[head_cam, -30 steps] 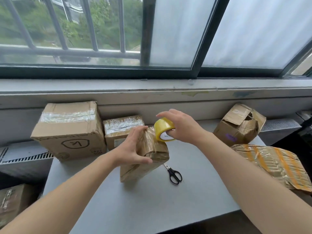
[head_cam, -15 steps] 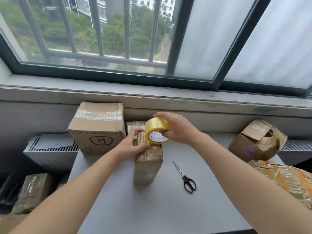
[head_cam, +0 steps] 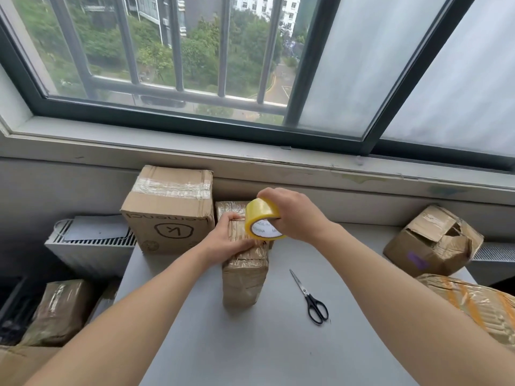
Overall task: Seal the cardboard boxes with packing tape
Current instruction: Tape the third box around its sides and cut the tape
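Note:
A small tape-wrapped cardboard box (head_cam: 244, 277) stands upright in the middle of the grey table (head_cam: 250, 344). My left hand (head_cam: 227, 240) lies on its top left side, fingers wrapped over the top edge. My right hand (head_cam: 291, 215) grips a yellow roll of packing tape (head_cam: 260, 222) held against the top of that box. Black-handled scissors (head_cam: 310, 298) lie on the table to the right of the box.
A large taped box with a K logo (head_cam: 170, 210) and a smaller box (head_cam: 231, 208) stand at the back by the wall. A crumpled open box (head_cam: 433, 242) and a tape-striped parcel (head_cam: 479, 305) sit at the right. More parcels (head_cam: 61, 310) lie on the floor at the left.
The small box has gone from tilted to standing upright. My left hand has shifted onto its top, and my right hand has brought the tape roll down against it.

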The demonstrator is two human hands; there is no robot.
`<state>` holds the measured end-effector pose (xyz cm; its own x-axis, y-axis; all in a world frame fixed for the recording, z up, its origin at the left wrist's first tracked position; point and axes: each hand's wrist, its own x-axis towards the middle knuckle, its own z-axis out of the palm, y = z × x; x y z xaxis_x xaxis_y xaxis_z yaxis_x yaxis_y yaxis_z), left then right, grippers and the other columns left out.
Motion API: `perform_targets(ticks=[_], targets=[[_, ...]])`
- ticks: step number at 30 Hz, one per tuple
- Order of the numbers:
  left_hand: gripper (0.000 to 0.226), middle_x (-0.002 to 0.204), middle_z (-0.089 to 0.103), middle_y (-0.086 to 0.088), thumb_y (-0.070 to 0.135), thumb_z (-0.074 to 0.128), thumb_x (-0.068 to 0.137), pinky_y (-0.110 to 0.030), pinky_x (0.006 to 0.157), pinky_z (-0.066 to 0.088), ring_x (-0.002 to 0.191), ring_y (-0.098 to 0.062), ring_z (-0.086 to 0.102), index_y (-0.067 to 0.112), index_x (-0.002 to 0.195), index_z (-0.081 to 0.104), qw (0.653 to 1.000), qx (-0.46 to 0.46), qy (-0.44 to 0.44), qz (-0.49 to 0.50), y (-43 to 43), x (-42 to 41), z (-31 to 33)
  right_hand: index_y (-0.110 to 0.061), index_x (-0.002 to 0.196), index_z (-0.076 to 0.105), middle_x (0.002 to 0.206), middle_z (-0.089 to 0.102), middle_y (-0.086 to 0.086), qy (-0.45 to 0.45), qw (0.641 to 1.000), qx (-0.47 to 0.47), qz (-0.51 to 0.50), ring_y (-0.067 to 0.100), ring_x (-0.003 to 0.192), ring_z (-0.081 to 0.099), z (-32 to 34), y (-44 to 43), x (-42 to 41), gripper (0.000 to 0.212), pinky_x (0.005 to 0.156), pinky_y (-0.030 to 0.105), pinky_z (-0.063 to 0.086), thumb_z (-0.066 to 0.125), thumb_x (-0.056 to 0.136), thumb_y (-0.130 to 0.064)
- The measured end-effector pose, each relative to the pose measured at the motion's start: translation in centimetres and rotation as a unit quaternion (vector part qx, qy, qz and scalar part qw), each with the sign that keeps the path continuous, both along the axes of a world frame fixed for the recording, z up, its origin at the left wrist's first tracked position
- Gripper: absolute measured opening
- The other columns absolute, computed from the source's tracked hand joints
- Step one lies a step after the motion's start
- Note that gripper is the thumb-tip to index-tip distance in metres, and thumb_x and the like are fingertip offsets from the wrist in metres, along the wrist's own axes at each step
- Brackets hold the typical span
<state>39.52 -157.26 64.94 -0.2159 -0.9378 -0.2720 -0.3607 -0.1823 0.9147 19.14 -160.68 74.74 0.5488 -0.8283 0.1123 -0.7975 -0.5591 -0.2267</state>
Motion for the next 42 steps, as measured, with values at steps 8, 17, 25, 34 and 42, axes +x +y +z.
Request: perform_targets(ticks=[8, 17, 25, 34, 42], targets=[[0.064, 0.115, 0.063, -0.001, 0.033, 0.082, 0.087, -0.023, 0.080, 0.048, 0.097, -0.009, 0.063, 0.032, 0.133, 0.037, 1.000, -0.001, -0.015, 0.006, -0.5, 0.3, -0.2, -0.044, 0.148, 0.049, 0.095, 0.049, -0.003, 0.148, 0.984, -0.037, 0.091, 0.027, 0.079, 0.056, 3.0, -1.6, -2.3, 0.062, 0.067, 0.034, 0.042, 0.069, 0.091, -0.030], [0.065, 0.118, 0.062, 0.000, 0.035, 0.081, 0.088, -0.023, 0.077, 0.050, 0.103, -0.014, 0.065, 0.036, 0.134, 0.035, 1.000, 0.021, -0.017, -0.015, -0.6, 1.1, 0.0, -0.061, 0.155, 0.016, 0.111, 0.046, 0.004, 0.315, 0.940, 0.040, 0.127, 0.033, 0.086, 0.061, 0.1, -0.8, -6.8, 0.060, 0.073, 0.033, 0.038, 0.046, 0.103, -0.056], [0.067, 0.122, 0.061, 0.002, 0.038, 0.080, 0.088, -0.021, 0.076, 0.050, 0.104, -0.011, 0.065, 0.037, 0.136, 0.034, 0.999, 0.037, -0.006, -0.019, -0.8, 1.0, -0.1, -0.062, 0.155, 0.010, 0.103, 0.037, 0.001, 0.303, 0.947, 0.064, 0.090, 0.030, 0.083, 0.053, -3.2, -0.4, -6.8, 0.063, 0.075, 0.033, 0.037, 0.046, 0.104, -0.055], [0.021, 0.116, 0.055, -0.001, 0.032, 0.039, 0.111, -0.029, 0.088, 0.038, 0.115, -0.023, 0.054, 0.030, 0.132, 0.041, 0.998, 0.034, 0.012, 0.054, -1.1, 0.3, -0.7, -0.049, 0.160, 0.007, 0.104, 0.033, -0.001, 0.235, 0.965, 0.092, 0.067, 0.027, 0.076, 0.043, -6.7, 0.4, -5.6, 0.069, 0.070, 0.033, 0.035, 0.047, 0.104, -0.054], [0.039, 0.116, 0.068, -0.008, 0.044, 0.063, 0.100, -0.038, 0.090, 0.055, 0.101, -0.024, 0.069, 0.034, 0.133, 0.045, 0.994, 0.100, 0.021, 0.048, -1.8, 1.1, 0.3, -0.039, 0.163, 0.001, 0.109, 0.042, 0.007, 0.167, 0.978, 0.119, 0.041, 0.027, 0.077, 0.042, -10.2, 1.4, -5.2, 0.077, 0.068, 0.034, 0.031, 0.050, 0.104, -0.048]])
